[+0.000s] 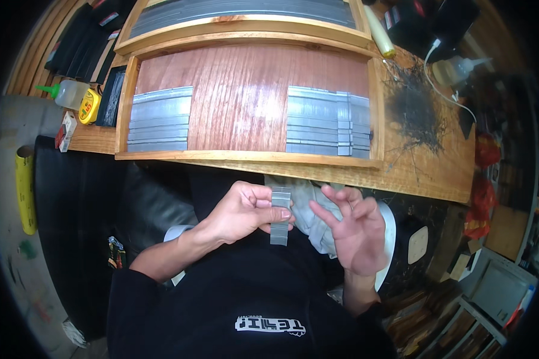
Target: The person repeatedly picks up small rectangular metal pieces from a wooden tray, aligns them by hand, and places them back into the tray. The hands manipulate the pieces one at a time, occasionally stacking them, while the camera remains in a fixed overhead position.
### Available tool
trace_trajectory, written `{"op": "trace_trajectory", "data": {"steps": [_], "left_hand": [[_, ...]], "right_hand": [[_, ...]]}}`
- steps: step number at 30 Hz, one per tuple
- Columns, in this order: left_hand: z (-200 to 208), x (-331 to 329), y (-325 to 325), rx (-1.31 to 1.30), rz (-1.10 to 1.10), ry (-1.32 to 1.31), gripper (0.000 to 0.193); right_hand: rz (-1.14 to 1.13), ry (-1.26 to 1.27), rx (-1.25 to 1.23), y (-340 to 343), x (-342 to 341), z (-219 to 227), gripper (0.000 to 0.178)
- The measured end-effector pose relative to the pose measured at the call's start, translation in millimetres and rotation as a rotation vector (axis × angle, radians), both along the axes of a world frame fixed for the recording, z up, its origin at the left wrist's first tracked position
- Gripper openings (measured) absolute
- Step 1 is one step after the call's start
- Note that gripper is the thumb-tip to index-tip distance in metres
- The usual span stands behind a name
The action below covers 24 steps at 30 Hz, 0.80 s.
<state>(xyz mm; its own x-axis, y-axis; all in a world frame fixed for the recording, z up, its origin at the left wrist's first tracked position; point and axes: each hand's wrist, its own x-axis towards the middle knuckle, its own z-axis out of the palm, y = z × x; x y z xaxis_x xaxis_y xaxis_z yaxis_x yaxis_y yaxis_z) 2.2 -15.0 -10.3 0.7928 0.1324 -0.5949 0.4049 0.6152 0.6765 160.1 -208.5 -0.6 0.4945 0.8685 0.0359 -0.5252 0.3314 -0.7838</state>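
My left hand [242, 209] is closed around a narrow bundle of thin grey strips [279, 234], with the thumb pressed across its front. The bundle stands lengthwise away from my body, over my lap, and fine lines cross it. To the right of it, my right hand [360, 230] is raised with its fingers spread and holds nothing. Beyond both hands lies a shallow wooden tray [239, 155] on the table. Inside it are a left block of shiny grey strips [160, 119] and a right block of grey strips [317, 122], with bare wood between them.
Behind the tray sits another wooden frame [245, 24] holding grey strips. A pile of dark thin wires [416, 107] and a squeeze bottle [452, 72] are at the right. A green-tipped bottle [72, 94] and a yellow tape measure [90, 106] stand left. Pale cloth [311, 221] covers my lap.
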Motion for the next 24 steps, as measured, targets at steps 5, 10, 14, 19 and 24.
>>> {"op": "trace_trajectory", "data": {"steps": [5,10,14,19,24], "left_hand": [[1.6,-7.4,-6.7,0.024,-0.018,-0.053,0.021],[1.4,-11.9,-8.9,0.011,-0.036,-0.064,0.018],[4.5,-9.5,-7.1,0.025,-0.045,-0.045,0.017],[4.6,-11.4,-14.1,0.218,-0.078,-0.24,0.018],[22.2,12.5,2.8,1.117,0.021,-0.705,0.026]], "right_hand": [[0.162,0.467,0.212,19.3,-6.0,-6.9,0.069],[0.146,0.501,0.243,24.0,-9.6,-11.7,0.071],[0.156,0.466,0.26,19.0,-8.0,-12.9,0.069],[-0.041,0.068,-0.075,24.3,-19.2,3.4,0.058],[-0.153,-1.022,-0.214,50.3,-4.9,37.3,0.047]]}}
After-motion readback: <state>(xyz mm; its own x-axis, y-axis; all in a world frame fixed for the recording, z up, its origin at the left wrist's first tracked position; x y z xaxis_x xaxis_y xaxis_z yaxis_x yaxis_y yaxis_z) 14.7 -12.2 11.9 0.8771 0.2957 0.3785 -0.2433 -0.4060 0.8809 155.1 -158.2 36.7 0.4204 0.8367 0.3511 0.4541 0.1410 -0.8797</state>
